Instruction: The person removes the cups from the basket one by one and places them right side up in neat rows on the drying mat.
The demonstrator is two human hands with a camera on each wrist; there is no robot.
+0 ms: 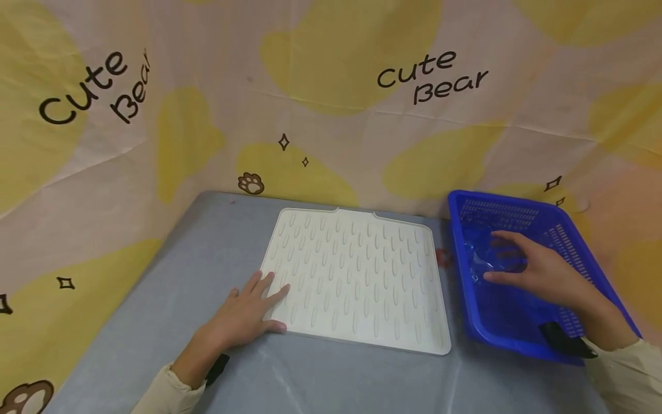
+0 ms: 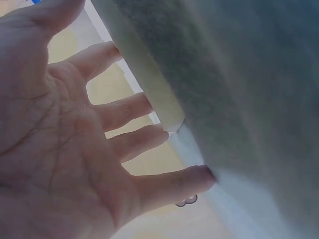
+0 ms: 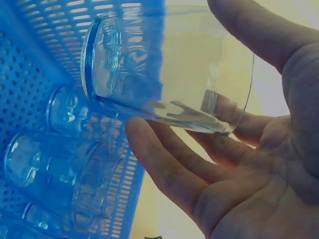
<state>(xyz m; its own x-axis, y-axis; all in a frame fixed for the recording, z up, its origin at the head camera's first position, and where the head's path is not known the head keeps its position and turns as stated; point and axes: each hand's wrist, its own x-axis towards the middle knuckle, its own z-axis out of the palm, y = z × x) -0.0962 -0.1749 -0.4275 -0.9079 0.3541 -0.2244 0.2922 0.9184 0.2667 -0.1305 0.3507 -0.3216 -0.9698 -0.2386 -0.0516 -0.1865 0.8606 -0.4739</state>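
Note:
A white ridged tray [image 1: 357,282] lies flat on the grey table. My left hand [image 1: 245,313] rests on its near left corner with the fingers spread; in the left wrist view the fingertips [image 2: 137,107] meet the tray's edge. At the right, my right hand [image 1: 548,273] reaches over the blue basket [image 1: 470,322] and holds a clear drinking glass [image 3: 169,64] between thumb and fingers. That glass is tipped on its side, its thick base away from the palm. More clear glasses [image 3: 55,169] lie inside the basket, seen below it in the right wrist view.
The basket's slotted walls stand close to the tray's right edge. Behind the table [image 1: 222,241] hangs a pink and yellow printed cloth [image 1: 331,132], which also runs down the left side. A small red mark [image 1: 442,257] shows between tray and basket.

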